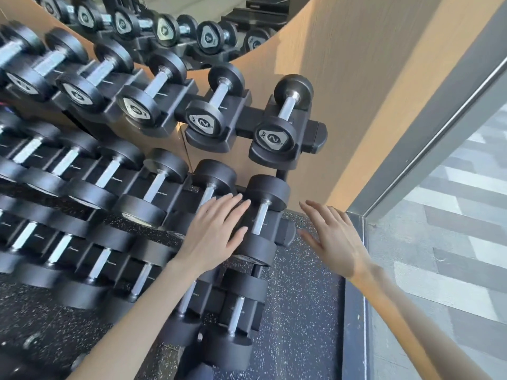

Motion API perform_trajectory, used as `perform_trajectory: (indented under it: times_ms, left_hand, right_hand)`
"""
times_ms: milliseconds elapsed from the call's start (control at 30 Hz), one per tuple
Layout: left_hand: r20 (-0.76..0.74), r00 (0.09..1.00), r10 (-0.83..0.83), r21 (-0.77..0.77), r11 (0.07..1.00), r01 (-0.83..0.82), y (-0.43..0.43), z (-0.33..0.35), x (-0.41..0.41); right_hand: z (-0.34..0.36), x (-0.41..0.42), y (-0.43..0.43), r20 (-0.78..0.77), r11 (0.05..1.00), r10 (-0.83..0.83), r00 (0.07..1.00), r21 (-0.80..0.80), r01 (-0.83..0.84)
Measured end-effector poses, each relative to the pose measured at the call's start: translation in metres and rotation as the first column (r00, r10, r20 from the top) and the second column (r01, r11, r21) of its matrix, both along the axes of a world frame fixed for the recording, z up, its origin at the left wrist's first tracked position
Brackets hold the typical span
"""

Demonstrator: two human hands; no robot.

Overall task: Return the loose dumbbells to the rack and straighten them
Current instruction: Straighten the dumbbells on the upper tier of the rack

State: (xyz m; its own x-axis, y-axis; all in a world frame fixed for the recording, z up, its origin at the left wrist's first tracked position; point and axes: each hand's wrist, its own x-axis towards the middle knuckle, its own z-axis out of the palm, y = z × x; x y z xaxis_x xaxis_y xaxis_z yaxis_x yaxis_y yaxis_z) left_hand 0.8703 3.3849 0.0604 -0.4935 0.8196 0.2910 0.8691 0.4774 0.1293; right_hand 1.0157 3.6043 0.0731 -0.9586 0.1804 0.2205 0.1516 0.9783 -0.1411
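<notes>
– Black rubber dumbbells (286, 108): where are they found?
– All are seated in the rack (315, 131), on tiers running from upper left to lower centre.
– Is anything gripped?
– Nothing. The left hand (216, 231) is laid flat, fingers spread, on the middle tier beside the end dumbbell (259, 220). The right hand (332, 237) is held spread in the air, just right of it.

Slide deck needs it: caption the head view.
Left hand rests on a racked dumbbell; right hand hovers open beside the rack.

gym | tiered rack (315, 131) of dumbbells (282, 119) | mirror (192, 12)
</notes>
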Motion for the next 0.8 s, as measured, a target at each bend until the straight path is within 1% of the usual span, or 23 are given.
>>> perform_trajectory:
  times_ms: [133, 300, 400, 467, 567, 700, 767, 800]
  left_hand:
    - [0.016, 0.999, -0.046, 0.035, 0.998, 0.045, 0.020, -0.006, -0.049]
    - [0.035, 0.987, -0.159, 0.079, 0.985, 0.155, 0.054, -0.018, -0.133]
    - [0.074, 0.975, -0.211, 0.135, 0.970, 0.200, 0.082, -0.028, -0.181]
    - [0.104, 0.962, -0.254, 0.188, 0.954, 0.232, 0.106, -0.037, -0.206]
    - [0.223, 0.930, -0.292, 0.297, 0.929, 0.221, 0.144, -0.054, -0.229]
    - [0.404, 0.854, -0.328, 0.480, 0.870, 0.107, 0.180, -0.079, -0.242]
    - [0.442, 0.828, -0.345, 0.544, 0.837, 0.059, 0.193, -0.088, -0.250]
    - [0.438, 0.828, -0.349, 0.574, 0.818, 0.041, 0.199, -0.092, -0.253]
  right_hand:
    - [0.002, -0.053, 0.014, 0.037, 1.000, -0.024, 0.999, 0.005, 0.024]
    - [0.005, -0.117, 0.030, 0.006, 0.994, -0.103, 0.995, 0.027, 0.103]
    - [0.009, -0.157, 0.048, 0.012, 0.987, -0.160, 0.987, 0.006, 0.160]
    - [0.012, -0.183, 0.063, -0.022, 0.983, -0.184, 0.983, -0.022, 0.183]
    - [0.013, -0.220, 0.086, -0.058, 0.971, -0.190, 0.980, -0.156, 0.179]
    - [0.006, -0.260, 0.116, -0.032, 0.920, -0.107, 0.994, -0.381, 0.087]
    - [-0.006, -0.273, 0.120, -0.084, 0.874, -0.116, 0.990, -0.482, 0.062]
    - [-0.014, -0.277, 0.120, -0.141, 0.857, -0.141, 0.980, -0.513, 0.049]
